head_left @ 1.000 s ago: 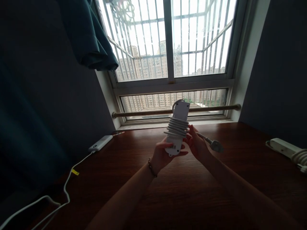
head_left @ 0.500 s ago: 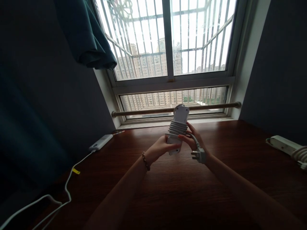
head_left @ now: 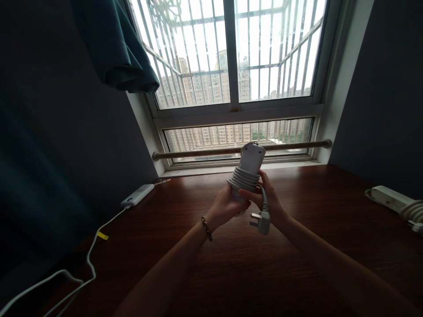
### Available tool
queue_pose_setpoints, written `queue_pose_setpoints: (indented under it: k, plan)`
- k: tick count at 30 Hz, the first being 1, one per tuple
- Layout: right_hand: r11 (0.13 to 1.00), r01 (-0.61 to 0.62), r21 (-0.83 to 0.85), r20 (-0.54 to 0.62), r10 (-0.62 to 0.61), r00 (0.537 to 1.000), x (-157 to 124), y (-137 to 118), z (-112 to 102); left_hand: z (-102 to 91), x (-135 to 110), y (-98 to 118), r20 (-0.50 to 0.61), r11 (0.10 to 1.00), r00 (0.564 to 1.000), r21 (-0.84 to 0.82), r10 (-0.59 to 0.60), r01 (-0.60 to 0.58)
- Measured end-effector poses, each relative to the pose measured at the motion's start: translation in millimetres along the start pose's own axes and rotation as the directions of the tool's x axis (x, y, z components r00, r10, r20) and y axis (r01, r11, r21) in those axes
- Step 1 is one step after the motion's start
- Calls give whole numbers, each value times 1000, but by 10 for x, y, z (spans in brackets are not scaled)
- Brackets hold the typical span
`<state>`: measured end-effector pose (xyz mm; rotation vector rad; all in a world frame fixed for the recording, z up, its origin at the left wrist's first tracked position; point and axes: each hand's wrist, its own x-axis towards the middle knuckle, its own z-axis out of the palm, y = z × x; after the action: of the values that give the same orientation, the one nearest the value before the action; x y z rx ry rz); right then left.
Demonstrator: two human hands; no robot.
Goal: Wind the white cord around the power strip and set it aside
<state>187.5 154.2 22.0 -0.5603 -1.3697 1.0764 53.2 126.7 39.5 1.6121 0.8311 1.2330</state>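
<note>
A white power strip (head_left: 253, 157) is held up over the brown wooden surface, tilted, its far end in front of the window. Its grey-white cord (head_left: 244, 179) is wound several times around the middle. My left hand (head_left: 228, 204) is closed around the near end, which it mostly hides. At the coil's right side, my right hand (head_left: 261, 193) grips the strip and cord, thumb across the front. From there a short length of cord hangs down to the plug (head_left: 261, 222), whose metal pins point left.
On the left lies a second white power strip (head_left: 138, 196) with a cable (head_left: 92, 259) running toward me and a yellow tag (head_left: 102, 236). Another strip (head_left: 390, 198) with coiled cord rests at the right. Behind are a metal rail (head_left: 205, 152), the barred window and a blue curtain (head_left: 132, 66).
The plug has swung left and down, below my right hand. The strip has tilted a little more to the right, and my left hand has shifted slightly along its near end.
</note>
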Motion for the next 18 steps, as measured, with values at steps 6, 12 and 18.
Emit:
queue_pose_setpoints:
  k: [6, 12, 18]
  plan:
    - [998, 1, -57, -63, -4, 998, 19, -182, -49, -72, -14, 67, 125, 984, 992, 175, 14, -36]
    - [969, -10, -248, -163, -32, 986, 86, -169, -151, -67, 3, 84, 123, 986, 987, 146, -105, 87]
    - [895, -11, -446, -164, -70, 984, -5, -71, -61, -37, 24, -101, -114, 991, 993, 132, 25, -10]
